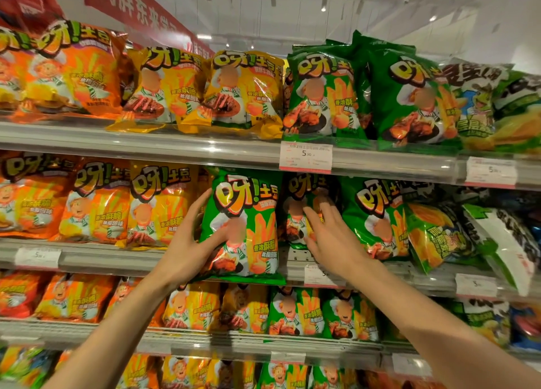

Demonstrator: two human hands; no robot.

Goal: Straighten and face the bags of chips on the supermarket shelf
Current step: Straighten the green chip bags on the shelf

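The left hand [190, 242] is gripping the left edge of an upright green chip bag [246, 227], pulled forward on the middle shelf [117, 261]. At its three o'clock, the right hand [330, 242], fingers spread, is pressing a recessed green bag [295, 213].

Grey metal shelves [181, 147] ran across in tiers, each packed with upright chip bags: orange bags [79, 69] at left, yellow bags [243, 93] in the middle, green bags [409, 99] toward the right. White price tags [305, 157] hung on the front rails.
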